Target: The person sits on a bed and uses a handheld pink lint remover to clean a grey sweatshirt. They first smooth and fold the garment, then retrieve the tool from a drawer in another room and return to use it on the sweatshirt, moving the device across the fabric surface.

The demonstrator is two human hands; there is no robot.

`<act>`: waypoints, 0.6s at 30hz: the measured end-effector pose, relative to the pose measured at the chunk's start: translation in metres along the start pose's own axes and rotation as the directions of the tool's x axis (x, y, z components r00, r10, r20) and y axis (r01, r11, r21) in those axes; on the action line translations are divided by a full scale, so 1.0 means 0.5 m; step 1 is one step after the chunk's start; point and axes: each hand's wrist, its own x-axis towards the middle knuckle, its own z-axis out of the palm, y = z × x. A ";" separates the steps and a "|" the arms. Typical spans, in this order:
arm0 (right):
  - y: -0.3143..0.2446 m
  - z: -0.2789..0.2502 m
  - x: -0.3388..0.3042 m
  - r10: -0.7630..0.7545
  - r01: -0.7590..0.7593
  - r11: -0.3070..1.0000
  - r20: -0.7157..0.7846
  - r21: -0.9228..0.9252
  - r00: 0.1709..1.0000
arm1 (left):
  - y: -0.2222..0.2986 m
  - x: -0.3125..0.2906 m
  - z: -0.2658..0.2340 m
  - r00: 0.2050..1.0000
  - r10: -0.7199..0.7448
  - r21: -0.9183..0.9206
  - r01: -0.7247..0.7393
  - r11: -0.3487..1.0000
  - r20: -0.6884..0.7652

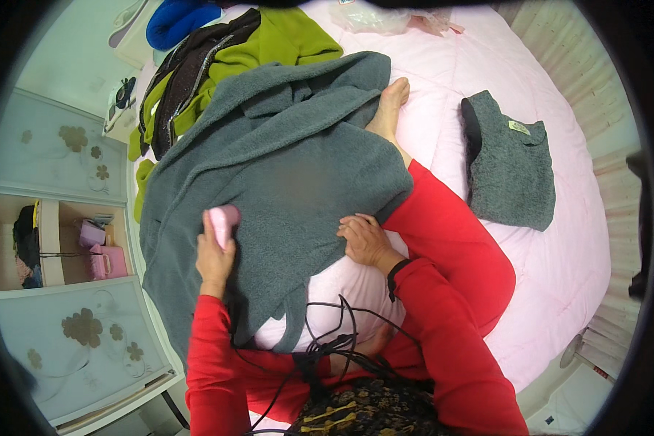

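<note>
A large grey-green fleece garment (291,174) lies spread over my lap and the bed. My left hand (214,263) is closed around a pink fabric shaver (224,221), whose rounded head meets the fleece on the garment's left side. Its working face is hidden from view. At the garment's near right edge, my right hand (365,241) rests on the cloth with bent fingers gripping it. A wrinkled strip of the fleece hangs down between my forearms.
A folded grey garment (512,160) lies on the pink quilt (581,269) to the right. Green and dark clothes (283,36) are heaped at the far left. Black cables (334,341) tangle near my lap. A cabinet (80,327) with an open shelf stands on the left.
</note>
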 end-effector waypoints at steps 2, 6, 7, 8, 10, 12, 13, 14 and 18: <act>-0.002 -0.002 0.001 0.008 -0.008 1.000 -0.002 0.010 1.000 | 0.012 -0.009 -0.007 0.996 -0.038 0.032 0.041 0.999 -0.082; -0.003 -0.005 0.000 0.016 -0.016 1.000 0.008 -0.001 1.000 | 0.124 -0.150 0.017 0.841 0.492 -0.186 -0.459 0.869 0.226; -0.003 -0.005 0.000 0.024 -0.024 1.000 0.021 -0.007 0.999 | 0.135 -0.152 0.018 0.709 0.518 -0.158 -0.511 0.845 0.479; -0.003 -0.005 -0.001 0.041 -0.041 0.999 0.036 -0.013 0.999 | 0.138 -0.144 0.018 0.795 0.491 -0.120 -0.482 0.868 0.356; -0.004 -0.004 -0.002 0.010 -0.010 1.000 0.012 -0.015 1.000 | 0.119 -0.081 0.011 0.916 0.376 -0.040 -0.374 0.927 0.141; -0.003 -0.003 -0.001 0.002 -0.002 1.000 0.006 -0.012 1.000 | 0.081 0.012 -0.003 0.993 0.111 0.074 -0.114 0.991 0.045; -0.001 -0.001 -0.001 0.015 -0.015 1.000 0.025 -0.002 1.000 | 0.074 0.031 -0.004 0.997 -0.003 0.043 0.007 0.999 -0.081; 0.001 0.000 -0.001 0.037 -0.038 0.999 0.041 0.010 0.998 | 0.078 0.035 0.004 0.996 0.034 0.053 -0.030 0.998 -0.079; 0.005 0.003 -0.003 0.026 -0.025 0.999 0.026 -0.022 0.999 | 0.144 -0.097 0.044 0.913 0.404 -0.145 -0.393 0.908 0.055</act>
